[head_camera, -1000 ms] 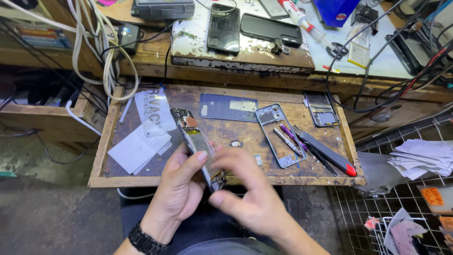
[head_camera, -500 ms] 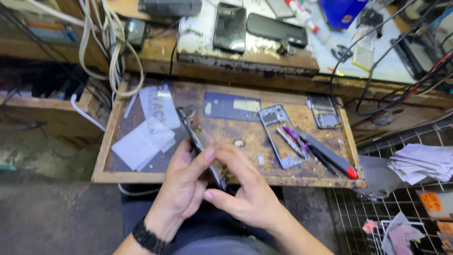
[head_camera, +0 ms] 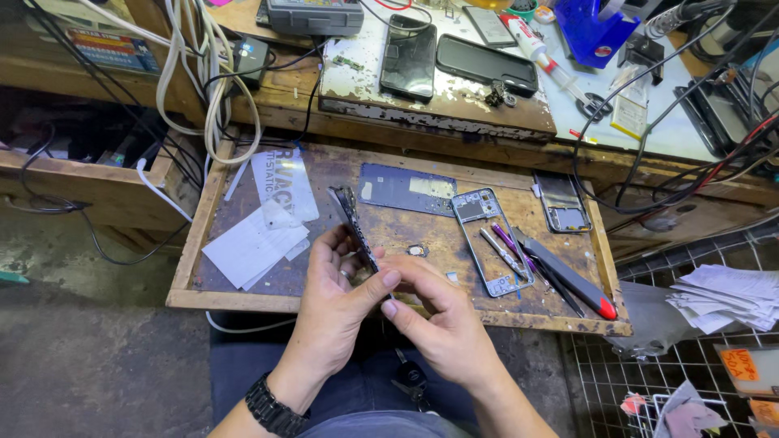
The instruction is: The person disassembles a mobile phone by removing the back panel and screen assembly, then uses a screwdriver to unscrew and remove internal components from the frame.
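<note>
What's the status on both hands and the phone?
Left hand grips phone body edge-on. Right hand pinches its lower end. Nothing in the way.

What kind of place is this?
Probably a phone repair bench. A left hand holds an opened phone, a bare phone frame lies on the wooden tray, and tools lie nearby.

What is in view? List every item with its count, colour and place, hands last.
phone body: 1, dark, held edge-on above the tray
wooden tray: 1, brown, centre
phone frame: 1, silver, tray right of centre
back panel: 1, grey-blue, tray rear
small phone part: 1, grey, tray right rear
red-tipped tool: 1, black, tray right
white sheets: several, tray left
dark phones: 2, rear bench
white cables: a bundle, upper left
wristwatch: 1, black, left wrist
left hand: holds the phone body
right hand: fingertips at the phone body's lower end
</note>
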